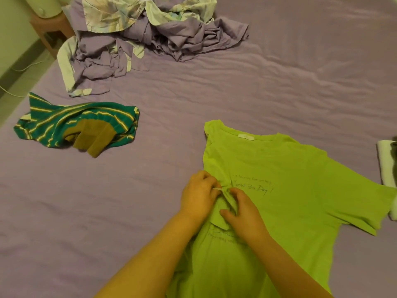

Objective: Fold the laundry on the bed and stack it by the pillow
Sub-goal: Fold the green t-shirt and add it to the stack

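Green T-shirt (290,168) fabric bunched, pinched by left hand (198,195) and right hand (242,214); striped garment (64,123) left of grip, crumpled sheets (150,39) beyond.

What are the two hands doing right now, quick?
Left hand: closed, pinching a bunched fold of the green T-shirt.
Right hand: closed, fingers curled round the same bunched fold.

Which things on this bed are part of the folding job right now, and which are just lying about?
Job:
green T-shirt, pinched by left hand and right hand
striped green garment, unfolded
crumpled lilac pile

Lying about:
wooden stool beside the bed
white cable on the floor
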{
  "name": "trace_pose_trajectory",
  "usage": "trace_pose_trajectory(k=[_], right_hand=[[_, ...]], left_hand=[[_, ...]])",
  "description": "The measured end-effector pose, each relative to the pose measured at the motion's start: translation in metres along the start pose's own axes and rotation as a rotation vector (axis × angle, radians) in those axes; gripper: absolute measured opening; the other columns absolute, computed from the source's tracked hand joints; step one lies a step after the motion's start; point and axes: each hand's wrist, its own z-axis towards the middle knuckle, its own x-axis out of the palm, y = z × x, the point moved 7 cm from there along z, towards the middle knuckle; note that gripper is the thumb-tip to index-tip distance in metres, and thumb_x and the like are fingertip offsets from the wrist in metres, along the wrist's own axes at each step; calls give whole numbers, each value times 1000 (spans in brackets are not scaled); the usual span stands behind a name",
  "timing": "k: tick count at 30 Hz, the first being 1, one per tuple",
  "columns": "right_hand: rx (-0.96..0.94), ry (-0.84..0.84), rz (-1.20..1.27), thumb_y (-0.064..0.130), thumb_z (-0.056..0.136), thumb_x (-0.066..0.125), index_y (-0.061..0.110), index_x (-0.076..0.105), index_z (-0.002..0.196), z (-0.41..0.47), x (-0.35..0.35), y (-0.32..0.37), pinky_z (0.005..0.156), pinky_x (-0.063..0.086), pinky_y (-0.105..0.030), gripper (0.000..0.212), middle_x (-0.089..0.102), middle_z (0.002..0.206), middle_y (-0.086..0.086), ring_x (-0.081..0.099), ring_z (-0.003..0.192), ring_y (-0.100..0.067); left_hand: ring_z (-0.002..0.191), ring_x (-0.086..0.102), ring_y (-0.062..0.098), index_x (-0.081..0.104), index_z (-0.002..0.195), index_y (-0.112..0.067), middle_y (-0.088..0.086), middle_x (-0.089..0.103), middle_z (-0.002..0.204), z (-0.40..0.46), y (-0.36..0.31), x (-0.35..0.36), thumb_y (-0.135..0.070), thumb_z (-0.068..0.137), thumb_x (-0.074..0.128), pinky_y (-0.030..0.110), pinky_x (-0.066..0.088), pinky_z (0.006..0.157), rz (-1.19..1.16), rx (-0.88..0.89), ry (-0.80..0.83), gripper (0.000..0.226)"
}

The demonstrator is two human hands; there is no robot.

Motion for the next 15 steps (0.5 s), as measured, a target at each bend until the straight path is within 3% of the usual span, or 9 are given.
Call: trace_pose_trajectory(k=[3, 5, 9, 13, 15], right_hand=[[-82, -221, 12, 23, 90, 61, 20, 62, 104, -8, -26, 18, 74, 41, -25, 14, 63, 101, 4, 58, 98, -15], [-143, -326, 116, 22, 89, 63, 21, 64, 88, -10, -43, 38, 66, 39, -23, 1, 61, 87, 6, 56, 81, -9], [-188, -423, 429, 11, 86, 65, 34, 59, 81, -10, -66, 89, 61, 41, -16, 24, 57, 70, 8, 51, 60, -1], [-183, -399, 698, 9, 87, 63, 30, 55, 77, -6, -56, 141, 57, 53, -37, 25, 56, 66, 11, 52, 53, 0], [-187, -295, 771, 11, 90, 60, 29, 57, 80, -5, -32, 166, 64, 55, -37, 21, 59, 70, 13, 57, 61, 0]], left_hand=[[84, 56, 13, 69, 85, -12, 4, 63, 88, -3, -4, -26, -12, 83, 70, 30, 45, 80, -393, -136, -8, 3], [71, 56, 9, 64, 81, -15, 3, 62, 76, -6, -9, -47, -4, 85, 67, 28, 47, 73, -587, -187, 13, 12], [65, 53, 12, 55, 80, -16, 4, 53, 69, -13, -13, -91, -6, 93, 54, 22, 51, 59, -722, -277, -8, 17], [69, 53, 14, 52, 84, -17, 4, 55, 77, -21, -11, -121, -16, 99, 45, 27, 45, 63, -781, -374, -71, 17], [73, 58, 17, 59, 85, -17, 6, 63, 81, -26, -3, -128, -22, 98, 44, 30, 46, 67, -969, -473, -80, 21]])
